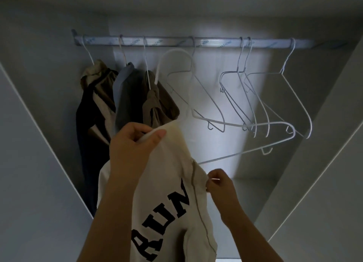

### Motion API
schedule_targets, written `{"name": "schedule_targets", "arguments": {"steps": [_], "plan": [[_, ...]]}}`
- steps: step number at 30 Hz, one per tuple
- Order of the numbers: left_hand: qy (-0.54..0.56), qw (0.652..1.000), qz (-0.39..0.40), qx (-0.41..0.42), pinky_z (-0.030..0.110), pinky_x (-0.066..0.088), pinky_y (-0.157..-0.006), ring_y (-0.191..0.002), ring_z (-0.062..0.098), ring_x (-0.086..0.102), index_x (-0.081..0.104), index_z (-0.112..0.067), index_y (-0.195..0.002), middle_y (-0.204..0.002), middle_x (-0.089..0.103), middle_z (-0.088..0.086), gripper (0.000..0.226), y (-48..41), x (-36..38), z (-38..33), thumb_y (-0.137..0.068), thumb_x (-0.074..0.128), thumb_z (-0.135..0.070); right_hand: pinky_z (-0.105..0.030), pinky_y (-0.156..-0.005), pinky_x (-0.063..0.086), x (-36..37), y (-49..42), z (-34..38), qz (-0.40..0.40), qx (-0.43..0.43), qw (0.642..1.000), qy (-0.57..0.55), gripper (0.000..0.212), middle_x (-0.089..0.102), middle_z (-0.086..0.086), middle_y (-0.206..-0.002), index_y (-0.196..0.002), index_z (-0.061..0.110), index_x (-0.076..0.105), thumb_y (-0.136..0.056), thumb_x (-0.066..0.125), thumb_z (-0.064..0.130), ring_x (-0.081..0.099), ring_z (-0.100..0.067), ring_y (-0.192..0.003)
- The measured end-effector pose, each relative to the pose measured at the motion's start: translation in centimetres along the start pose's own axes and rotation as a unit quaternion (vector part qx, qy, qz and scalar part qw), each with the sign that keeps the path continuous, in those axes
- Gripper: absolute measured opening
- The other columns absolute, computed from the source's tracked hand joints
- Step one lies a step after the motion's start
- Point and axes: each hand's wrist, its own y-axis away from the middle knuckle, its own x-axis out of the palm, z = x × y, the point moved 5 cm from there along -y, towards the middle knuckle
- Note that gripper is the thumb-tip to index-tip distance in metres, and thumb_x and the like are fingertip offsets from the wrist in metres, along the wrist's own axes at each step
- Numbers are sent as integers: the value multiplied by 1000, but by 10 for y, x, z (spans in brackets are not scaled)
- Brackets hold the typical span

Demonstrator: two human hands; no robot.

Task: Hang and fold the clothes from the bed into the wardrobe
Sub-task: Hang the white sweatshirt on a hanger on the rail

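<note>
Three garments (127, 96) hung at the left end of the rail (176, 41). Your left hand (133, 143) clutched the top of the white shirt (169, 173), draped on a white hanger (235, 154) below the rail. Your right hand (220, 185) pinched the shirt's edge beside the hanger's lower bar.

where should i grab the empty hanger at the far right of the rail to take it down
Put the grip on the far-right hanger, at the twisted neck just under its hook on the rail. Come from the front on its right side: nothing hangs there, while two empty hangers crowd its left. The left hand and right hand both hold the white shirt.
</note>
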Motion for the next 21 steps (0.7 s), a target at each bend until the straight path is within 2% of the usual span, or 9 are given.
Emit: {"name": "schedule_targets", "arguments": {"steps": [2,5,8,9,12,14,16,18,21], "plan": [[8,1000,1,9,7,42,-52,-60,-9,54,57,-30,-69,-67,59,-9,18,0,-2,-2,-73,74,-27,-22,-50,48,9,-4,11,115,15,991,-65,23,59,-4,-86,-95,19,54,-87,51,-3,58,-14,-57],[18,1000,12,19,1,40,-52,-60,-10,55,57,-29,-69,-67,59,-10,20,1,-2,-3,-71,75,-23,-19,-46,47,32,-2,22,268,13,963,13,45,59,-3,-97,-118,33,47,-89,48,-2,60,-12,-59],[21,999,15,31,2,42,-54,-61,-9,56,57,-30,-69,-67,60,-10,21,0,-8,-3,-71,76,-22,-32,-79,51,46,-6,34,244,-28,966,86,37,56,-6,-106,-127,12,51,-93,46,0,56,-18,-90],[21,999,15,34,3,43,-54,-61,-9,57,57,-29,-70,-67,60,-11,21,-1,-10,-2,-71,76,-21,-29,-85,49,47,-9,36,228,-36,968,99,30,54,-7,-103,-120,5,55,-93,45,-3,56,-14,-91],[41,999,12,30,7,46,-55,-63,-4,59,59,-28,-70,-65,63,-14,19,-4,-16,1,-70,76,-21,-10,-57,43,59,-13,36,249,-11,966,69,20,46,-4,-72,-90,4,59,-93,43,-8,52,1,-57],[52,998,17,33,8,48,-55,-63,-2,60,61,-28,-69,-66,65,-17,18,-4,-17,0,-69,77,-21,-9,-48,40,66,-12,22,265,72,961,36,18,42,-1,-69,-93,-1,57,-95,40,-3,43,-6,-58],[61,997,23,44,10,49,-57,-63,-1,61,61,-28,-69,-67,65,-17,18,-5,-18,-2,-68,77,-20,-8,-47,43,73,-8,6,297,102,948,52,28,50,0,-66,-76,11,52,-96,38,-3,50,-6,-58],[76,996,28,46,14,52,-58,-63,0,62,62,-27,-69,-67,66,-16,16,-9,-23,-4,-68,77,-21,-11,-62,49,75,-9,-10,281,99,951,85,33,56,4,-69,-71,19,49,-96,42,0,58,-1,-59],[62,996,33,51,12,52,-58,-63,-1,63,61,-27,-69,-66,66,-19,16,-18,-33,1,-71,75,-19,-32,-91,48,66,-16,-22,255,60,948,179,18,60,-5,-90,-84,20,58,-96,46,13,58,-17,-87]]}}
